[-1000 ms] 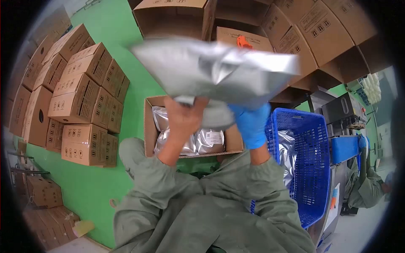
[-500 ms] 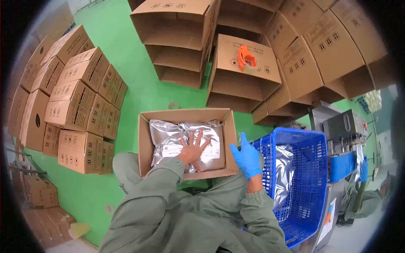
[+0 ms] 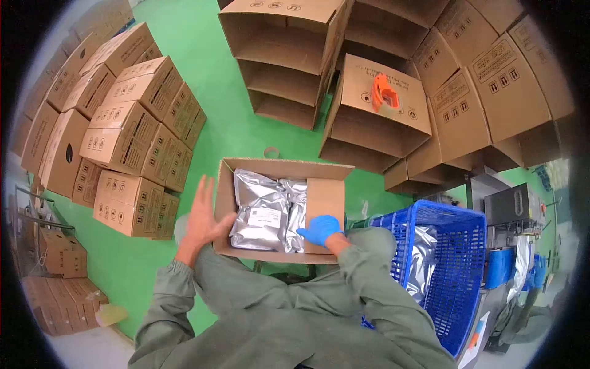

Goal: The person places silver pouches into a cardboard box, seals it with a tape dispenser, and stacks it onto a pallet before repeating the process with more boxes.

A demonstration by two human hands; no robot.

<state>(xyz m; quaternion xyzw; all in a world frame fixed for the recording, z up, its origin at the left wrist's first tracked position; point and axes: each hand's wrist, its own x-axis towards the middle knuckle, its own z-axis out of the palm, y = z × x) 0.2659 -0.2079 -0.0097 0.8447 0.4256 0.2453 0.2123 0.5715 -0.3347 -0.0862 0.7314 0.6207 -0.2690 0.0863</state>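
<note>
My left hand (image 3: 206, 222) is spreading beside the carton (image 3: 226, 195). My right hand (image 3: 322, 231) is leaning on its panel (image 3: 326, 199), grip unclear, maybe creasing pouches (image 3: 260, 195).

Loose grey-green long-sleeved top (image 3: 270, 338) with gathered cuffs (image 3: 180, 268), matching trousers (image 3: 252, 284) in similarly creased fabric, a blue glove (image 3: 324, 229) on the right hand (image 3: 321, 232), the left hand (image 3: 203, 218) bare

Closed cartons (image 3: 126, 138) stacked on the green floor (image 3: 224, 126) to my left, open cartons (image 3: 286, 40) ahead of me, an orange tape dispenser (image 3: 381, 92) atop one, a co-worker (image 3: 524, 323) near machinery (image 3: 509, 206) at my right
</note>
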